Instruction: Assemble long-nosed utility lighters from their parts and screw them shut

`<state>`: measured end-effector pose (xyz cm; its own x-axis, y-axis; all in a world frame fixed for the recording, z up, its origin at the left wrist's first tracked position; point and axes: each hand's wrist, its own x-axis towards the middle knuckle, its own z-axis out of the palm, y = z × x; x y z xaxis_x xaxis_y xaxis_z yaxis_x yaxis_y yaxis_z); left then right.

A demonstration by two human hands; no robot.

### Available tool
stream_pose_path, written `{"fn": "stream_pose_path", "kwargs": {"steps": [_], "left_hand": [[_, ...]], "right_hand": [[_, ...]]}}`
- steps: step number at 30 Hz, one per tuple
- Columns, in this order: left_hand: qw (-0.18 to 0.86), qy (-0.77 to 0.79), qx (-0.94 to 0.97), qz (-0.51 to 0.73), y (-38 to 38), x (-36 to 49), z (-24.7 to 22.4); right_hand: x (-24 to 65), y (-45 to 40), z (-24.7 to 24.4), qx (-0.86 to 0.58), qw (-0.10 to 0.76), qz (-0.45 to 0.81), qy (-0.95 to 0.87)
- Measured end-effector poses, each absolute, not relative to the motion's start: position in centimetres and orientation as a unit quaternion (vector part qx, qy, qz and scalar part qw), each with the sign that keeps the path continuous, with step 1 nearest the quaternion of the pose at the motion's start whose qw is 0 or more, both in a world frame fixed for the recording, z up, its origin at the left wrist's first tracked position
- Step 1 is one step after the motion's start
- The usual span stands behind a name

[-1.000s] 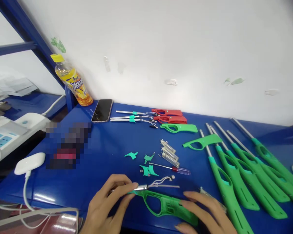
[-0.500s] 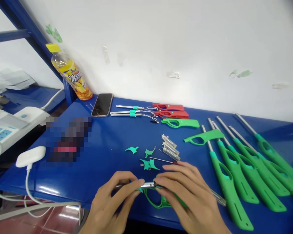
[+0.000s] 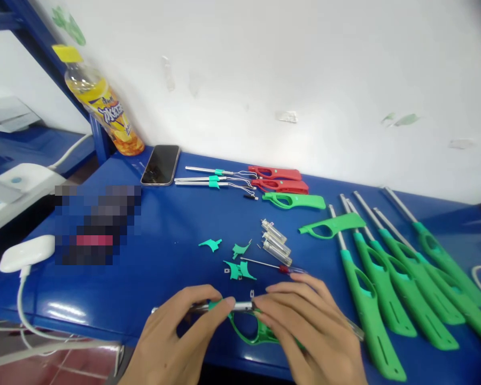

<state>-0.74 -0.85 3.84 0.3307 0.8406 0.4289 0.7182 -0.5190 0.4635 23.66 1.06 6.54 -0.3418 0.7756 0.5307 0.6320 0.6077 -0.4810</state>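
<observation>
Two hands at work: both low at the front edge of a blue table (image 3: 164, 219); they meet over one metal tube (image 3: 242, 306), held level.
Left hand (image 3: 184, 326): thumb and forefinger pinch the metal tube beside a teal piece (image 3: 215, 305); the tube's other end pokes out past the knuckles.
Right hand (image 3: 312, 321): fingers bunched close together, tips touching the tube's right end; I cannot tell exactly what they grip there; a small metal tab (image 3: 252, 293) shows just above them.
Green handle shell (image 3: 266, 335): just below the tube, partly covered by the right hand; its finger loop is visible.
Loose parts: three sets of small teal pieces (image 3: 211, 244), a screwdriver (image 3: 260, 262) and three clear tanks (image 3: 278, 253), all beyond the hands.
Back of table: three wired rods (image 3: 204, 170), red handles (image 3: 280, 186) and a phone (image 3: 161, 164); a yellow-capped bottle (image 3: 100, 101) by the wall.
Right side: several long green lighters (image 3: 372, 315) in a slanting row; one loose green handle (image 3: 334, 226) crosses a rod.
</observation>
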Motion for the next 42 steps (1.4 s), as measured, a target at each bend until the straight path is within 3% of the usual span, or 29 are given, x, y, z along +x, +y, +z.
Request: {"fn": "stream_pose_path", "kwargs": {"steps": [10, 16, 20, 26, 36, 42], "left_hand": [[0.12, 0.498, 0.795, 0.326, -0.7, 0.0, 4.1], [0.118, 0.497, 0.795, 0.328, -0.8, 0.3, 3.9], [0.14, 0.491, 0.788, 0.344, -1.0, 0.3, 3.7], [0.17, 0.485, 0.77, 0.378, -1.1, 0.4, 3.5], [0.158, 0.464, 0.793, 0.361, -1.3, -0.4, 3.3], [0.111, 0.46, 0.84, 0.265, -1.9, -1.7, 2.2]], "right_hand": [[24.4, -0.1, 5.4, -0.402, 0.261, -0.032, -0.877], [24.1, 0.4, 5.9, -0.39, 0.259, -0.056, -0.882], [23.3, 0.6, 6.6, -0.419, 0.313, -0.025, -0.852], [23.6, 0.4, 7.5, -0.498, 0.374, 0.118, -0.773], [23.6, 0.6, 7.7, -0.426, 0.37, 0.151, -0.812], [23.8, -0.6, 6.9, -0.451, 0.272, 0.112, -0.843]]}}
